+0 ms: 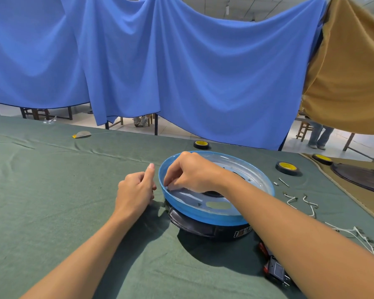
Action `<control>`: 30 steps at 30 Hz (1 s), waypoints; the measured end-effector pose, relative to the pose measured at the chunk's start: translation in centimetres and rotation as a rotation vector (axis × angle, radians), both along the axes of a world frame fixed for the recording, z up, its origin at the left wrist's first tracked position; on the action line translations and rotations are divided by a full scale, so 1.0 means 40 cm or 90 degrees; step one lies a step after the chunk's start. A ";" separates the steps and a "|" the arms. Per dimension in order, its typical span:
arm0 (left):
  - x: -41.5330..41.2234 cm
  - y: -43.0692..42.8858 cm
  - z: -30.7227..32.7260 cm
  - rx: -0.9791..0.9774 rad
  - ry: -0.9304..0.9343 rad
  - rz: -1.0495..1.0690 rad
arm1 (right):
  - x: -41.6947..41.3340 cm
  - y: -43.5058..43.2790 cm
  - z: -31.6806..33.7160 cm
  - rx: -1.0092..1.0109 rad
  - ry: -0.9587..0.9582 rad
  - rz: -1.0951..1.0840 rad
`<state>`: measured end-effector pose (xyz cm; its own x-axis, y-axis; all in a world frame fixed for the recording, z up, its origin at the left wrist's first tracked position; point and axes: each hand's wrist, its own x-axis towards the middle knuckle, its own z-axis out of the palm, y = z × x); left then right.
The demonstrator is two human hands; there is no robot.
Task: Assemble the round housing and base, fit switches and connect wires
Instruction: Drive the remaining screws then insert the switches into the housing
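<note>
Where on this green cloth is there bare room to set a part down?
Bare cloth runs left of the left hand, from the near edge up to the grey scrap. Right of the blue housing it is crowded: tape roll, white wires, switches at the near edge.

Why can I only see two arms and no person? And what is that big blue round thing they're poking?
The camera sits on the person's head and looks down, so you see only their own arms. This is the only picture. On the green cloth stands a blue round dish, the housing, sitting on a black base. The right hand reaches inside it, fingertips bunched at the inner edge nearest the other hand. What they pinch is too small to tell. The left hand rests on the cloth beside the dish, loosely curled, holding nothing. To the right lie white wires and rolls of black tape. Blue curtains hang behind.
</note>
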<state>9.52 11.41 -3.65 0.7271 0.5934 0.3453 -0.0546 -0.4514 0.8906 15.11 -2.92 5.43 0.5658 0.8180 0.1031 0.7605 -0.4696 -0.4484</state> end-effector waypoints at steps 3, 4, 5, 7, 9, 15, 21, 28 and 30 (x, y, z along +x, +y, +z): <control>-0.001 0.003 -0.004 0.046 0.013 -0.028 | 0.002 -0.001 0.007 -0.008 0.010 -0.001; 0.000 0.003 -0.005 0.057 0.022 -0.033 | 0.003 -0.002 0.009 -0.013 0.014 -0.002; -0.001 0.002 -0.005 0.063 0.032 -0.036 | 0.004 -0.003 0.010 -0.016 0.020 -0.004; 0.000 0.004 -0.003 0.062 0.041 -0.042 | 0.005 -0.004 0.011 -0.013 0.030 -0.004; 0.000 0.005 -0.003 0.058 0.039 -0.046 | 0.005 -0.006 0.008 -0.004 0.035 -0.006; 0.003 0.002 -0.006 0.069 0.045 -0.046 | 0.001 0.004 0.002 -0.023 -0.020 -0.035; 0.003 0.003 -0.007 0.074 0.047 -0.051 | -0.004 0.014 0.005 -0.034 -0.071 -0.004; 0.004 0.005 -0.008 0.079 0.048 -0.053 | -0.007 0.012 0.022 -0.065 -0.061 0.007; 0.003 0.005 -0.010 0.084 0.047 -0.053 | -0.006 0.010 0.022 -0.088 -0.052 0.001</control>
